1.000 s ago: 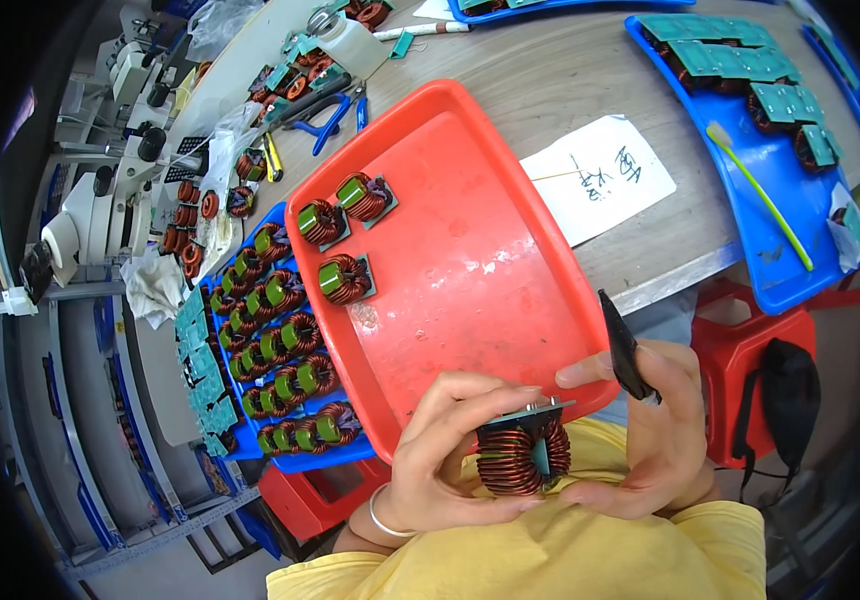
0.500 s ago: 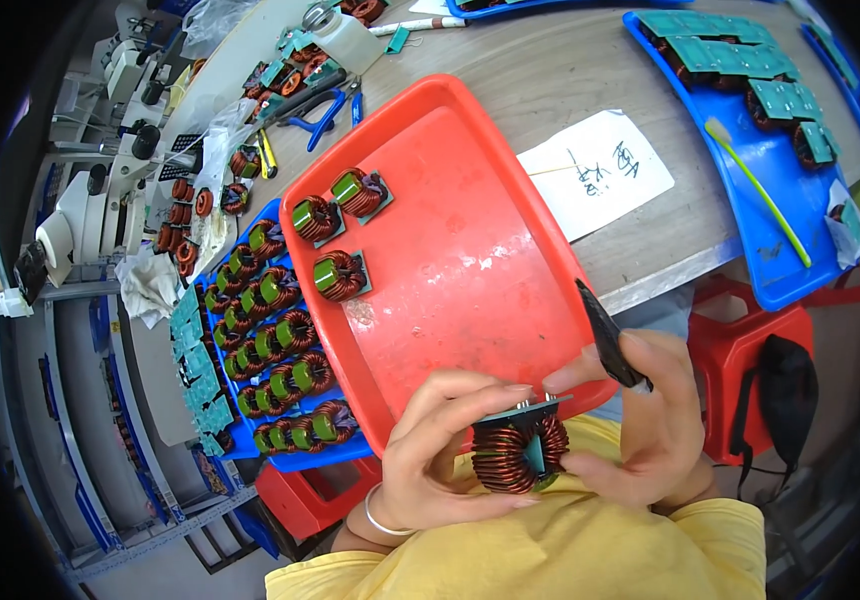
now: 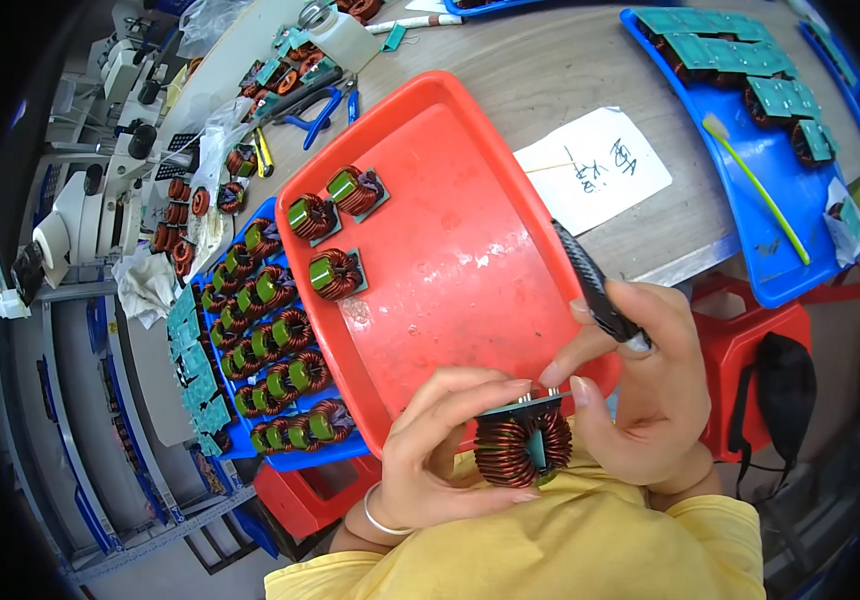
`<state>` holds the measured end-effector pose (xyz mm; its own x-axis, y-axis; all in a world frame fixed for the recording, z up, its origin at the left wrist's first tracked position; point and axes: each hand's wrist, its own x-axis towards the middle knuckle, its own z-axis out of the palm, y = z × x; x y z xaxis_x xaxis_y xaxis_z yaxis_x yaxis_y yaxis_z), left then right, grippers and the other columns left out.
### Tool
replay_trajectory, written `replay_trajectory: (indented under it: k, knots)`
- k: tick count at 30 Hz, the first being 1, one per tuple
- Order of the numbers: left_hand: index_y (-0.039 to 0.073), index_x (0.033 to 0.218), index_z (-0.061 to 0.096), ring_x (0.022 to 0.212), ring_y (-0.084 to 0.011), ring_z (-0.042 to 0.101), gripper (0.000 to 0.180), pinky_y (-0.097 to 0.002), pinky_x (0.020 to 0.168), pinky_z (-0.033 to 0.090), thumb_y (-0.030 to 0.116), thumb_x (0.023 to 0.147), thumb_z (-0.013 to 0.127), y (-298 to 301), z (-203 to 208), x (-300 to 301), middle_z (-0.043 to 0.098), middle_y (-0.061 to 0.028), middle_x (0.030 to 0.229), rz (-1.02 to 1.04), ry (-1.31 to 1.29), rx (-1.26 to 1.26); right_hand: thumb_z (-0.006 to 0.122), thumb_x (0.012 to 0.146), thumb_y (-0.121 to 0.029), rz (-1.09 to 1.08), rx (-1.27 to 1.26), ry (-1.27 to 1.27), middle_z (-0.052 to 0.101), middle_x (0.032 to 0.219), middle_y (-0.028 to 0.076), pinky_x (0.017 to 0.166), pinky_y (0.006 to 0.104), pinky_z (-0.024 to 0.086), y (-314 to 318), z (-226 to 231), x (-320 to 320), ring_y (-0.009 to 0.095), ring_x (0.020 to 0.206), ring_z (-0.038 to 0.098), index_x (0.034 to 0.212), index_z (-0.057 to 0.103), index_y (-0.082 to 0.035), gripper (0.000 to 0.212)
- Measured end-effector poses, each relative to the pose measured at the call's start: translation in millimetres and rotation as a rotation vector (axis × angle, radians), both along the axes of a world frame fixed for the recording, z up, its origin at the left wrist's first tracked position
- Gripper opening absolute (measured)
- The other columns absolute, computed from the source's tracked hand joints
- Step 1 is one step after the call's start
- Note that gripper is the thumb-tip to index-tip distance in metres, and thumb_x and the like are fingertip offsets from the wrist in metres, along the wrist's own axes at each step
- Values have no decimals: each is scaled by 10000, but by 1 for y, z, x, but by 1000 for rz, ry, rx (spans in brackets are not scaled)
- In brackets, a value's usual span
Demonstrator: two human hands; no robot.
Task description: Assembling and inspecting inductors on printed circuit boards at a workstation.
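Observation:
My left hand (image 3: 425,455) is closed round a copper-wound toroidal coil (image 3: 512,452) on a small circuit board. The board (image 3: 498,408) faces up, with silvery pins standing on it, over the near edge of the red tray (image 3: 440,260). A slim black tool with a patterned surface (image 3: 590,285) is tucked in the fingers of my right hand (image 3: 660,395), pointing up and left; its exact kind is unclear. The thumb and a fingertip of that hand are at the board's right end, by the pins. Three similar coils (image 3: 336,274) sit at the tray's left side.
Left of the red tray, a blue tray (image 3: 295,459) carries rows of coils and green boards. Blue-handled pliers (image 3: 318,120) and a squeeze bottle (image 3: 345,40) lie beyond. To the right are a marked paper (image 3: 600,170), another blue tray (image 3: 750,230) with a yellow-green brush (image 3: 765,195), and a red stool (image 3: 725,400).
My right thumb has risen from beside the coil to the board's edge. The black tool has shifted slightly up and left, while the left hand keeps its hold on the coil.

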<state>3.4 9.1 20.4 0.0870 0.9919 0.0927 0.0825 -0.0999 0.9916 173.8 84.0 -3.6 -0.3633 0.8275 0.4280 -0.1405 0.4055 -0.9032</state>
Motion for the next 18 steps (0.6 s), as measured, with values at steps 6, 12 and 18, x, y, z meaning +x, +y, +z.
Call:
replay_trajectory:
  k: [6, 12, 18]
  knots:
    - [-82, 1179, 479, 1086, -269, 502, 657, -380, 965, 386, 6, 606, 788, 1, -4, 1, 477, -185, 1158, -27, -221, -67, 532, 670, 128, 24, 1, 90, 417, 1113, 154, 832, 338, 431, -1, -1, 3, 206, 794, 617, 1268, 318, 16, 645]
    - [-81, 1174, 491, 1071, -263, 505, 661, -365, 942, 397, 34, 601, 799, 1, -2, -1, 488, -180, 1137, -22, -133, -36, 613, 673, 99, 73, 44, 10, 416, 1112, 155, 807, 325, 442, -2, 6, 4, 211, 781, 627, 1257, 346, 13, 648]
    - [-76, 1155, 528, 957, -212, 524, 661, -306, 849, 418, 93, 585, 818, -2, 1, -3, 511, -142, 1054, -7, -11, -11, 663, 654, 110, 60, 68, -4, 424, 1112, 159, 792, 289, 438, -1, 4, -2, 191, 783, 631, 1248, 368, 14, 670]
